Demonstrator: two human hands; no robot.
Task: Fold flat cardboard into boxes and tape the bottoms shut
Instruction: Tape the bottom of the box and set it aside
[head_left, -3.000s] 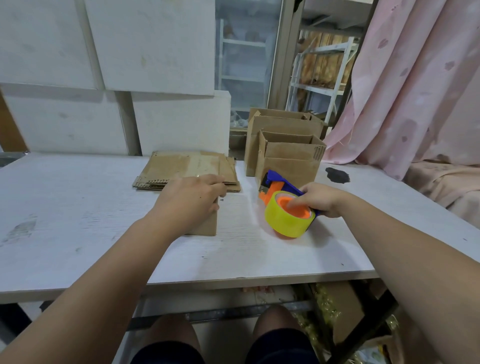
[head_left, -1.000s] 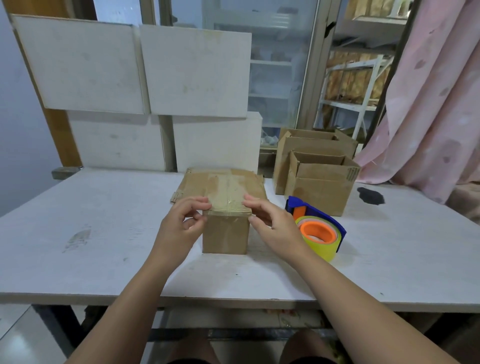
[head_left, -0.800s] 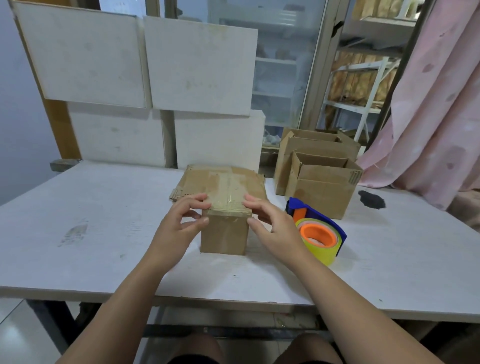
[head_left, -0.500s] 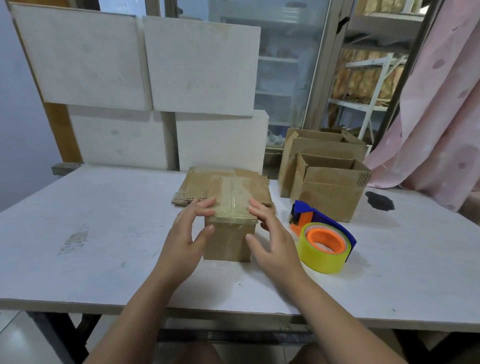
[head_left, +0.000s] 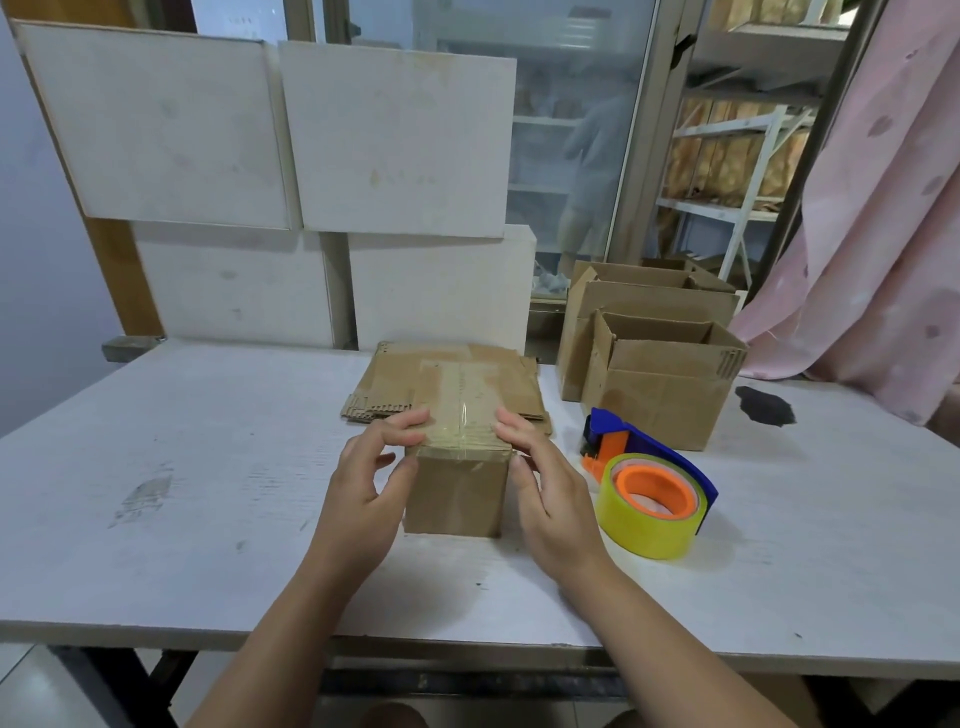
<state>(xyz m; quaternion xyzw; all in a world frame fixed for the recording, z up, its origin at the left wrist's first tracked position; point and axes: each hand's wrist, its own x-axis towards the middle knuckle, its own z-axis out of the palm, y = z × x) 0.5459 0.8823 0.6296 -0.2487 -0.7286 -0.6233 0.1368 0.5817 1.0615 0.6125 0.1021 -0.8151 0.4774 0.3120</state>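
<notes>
Remote feed, head cam: small box (head_left: 457, 493) stands centre-front on the white surface (head_left: 182, 467), closed flaps up, w/ clear tape (head_left: 460, 415) running front-to-back over the seam & lapping onto the near face. Left hand (head_left: 363, 493) is at the box's near left corner. Its fingers (head_left: 413, 418) are curled onto the top edge & the thumb is on the near face, so it pinches that corner. Right hand (head_left: 550, 499) lies along the box's right side, its fingers (head_left: 511, 428) nearly straight w/ tips on the top right edge & thumb against the near right edge: pressing, not wrapped round.

Just behind the box lies a stack of flat cardboard (head_left: 379, 395); can't tell if they touch. Tape dispenser (head_left: 649, 499), blue frame w/ orange hub & yellow roll, lies on its side just right of the right hand, apart from it. Behind it, two open boxes (head_left: 665, 395) stand upright, one behind the other. A dark mark (head_left: 766, 405) shows on the surface to their right. White panels (head_left: 395, 140) stand behind the surface, pink curtain (head_left: 883, 208) at far right.
</notes>
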